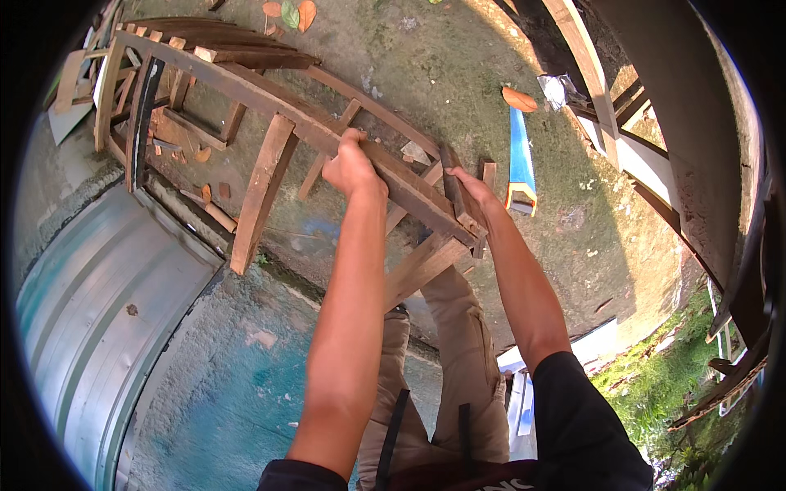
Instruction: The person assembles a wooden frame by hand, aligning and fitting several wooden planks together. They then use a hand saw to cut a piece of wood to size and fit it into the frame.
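A long brown wooden frame (270, 96), with slats across its far left part, stretches from the upper left to just in front of my legs. My left hand (354, 166) is closed round its near side rail, about midway along. At the frame's near right end, my right hand (476, 190) grips a short dark wooden slat (461, 196) lying across the two rails. Some of its fingers are hidden behind the wood. Wooden legs (264, 196) slant down from the near rail, one left of my left hand and another below the right end.
A blue handsaw (521, 155) lies on the mossy concrete ground right of the frame. Corrugated metal sheet (123, 295) fills the lower left. Timber boards and a dark panel (671, 106) stand along the right. Dry leaves (306, 15) are scattered about.
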`<state>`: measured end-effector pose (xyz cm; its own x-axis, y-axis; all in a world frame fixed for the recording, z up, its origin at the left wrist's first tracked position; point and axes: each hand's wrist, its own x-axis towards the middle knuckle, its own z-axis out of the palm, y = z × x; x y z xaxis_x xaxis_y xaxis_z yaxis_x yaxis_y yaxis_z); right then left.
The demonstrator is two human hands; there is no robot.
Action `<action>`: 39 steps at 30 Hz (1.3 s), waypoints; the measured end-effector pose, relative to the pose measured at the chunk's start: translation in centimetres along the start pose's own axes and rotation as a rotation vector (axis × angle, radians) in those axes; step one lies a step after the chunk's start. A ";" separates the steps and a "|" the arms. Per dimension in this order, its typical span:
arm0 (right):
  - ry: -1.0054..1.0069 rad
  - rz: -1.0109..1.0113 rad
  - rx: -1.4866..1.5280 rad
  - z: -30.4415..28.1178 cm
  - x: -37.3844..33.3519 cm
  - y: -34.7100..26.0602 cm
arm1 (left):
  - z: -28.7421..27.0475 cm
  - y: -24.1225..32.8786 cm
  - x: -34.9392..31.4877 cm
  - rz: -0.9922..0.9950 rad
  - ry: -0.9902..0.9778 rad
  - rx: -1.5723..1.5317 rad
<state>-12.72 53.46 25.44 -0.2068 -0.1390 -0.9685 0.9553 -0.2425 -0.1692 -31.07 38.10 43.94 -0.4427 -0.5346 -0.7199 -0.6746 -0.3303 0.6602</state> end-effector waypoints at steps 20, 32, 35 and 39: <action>0.013 -0.004 0.039 1.8 -3.0 -2.2 | -0.8 -1.2 1.3 0.031 0.076 0.052; 0.600 -0.180 -0.219 -3.4 -1.6 11.0 | -6.2 -1.8 5.6 0.275 -0.328 0.545; 0.680 -0.205 -0.501 -6.9 -1.2 19.1 | -13.8 -0.4 7.0 0.334 -0.719 0.708; 0.695 -0.146 -0.642 -6.4 -1.1 27.8 | -27.7 0.0 8.6 0.284 -0.796 0.815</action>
<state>15.41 53.03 20.66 -0.3585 0.5020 -0.7870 0.9063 0.3893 -0.1645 -18.47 11.99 43.71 -0.6881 0.2235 -0.6904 -0.5427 0.4730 0.6941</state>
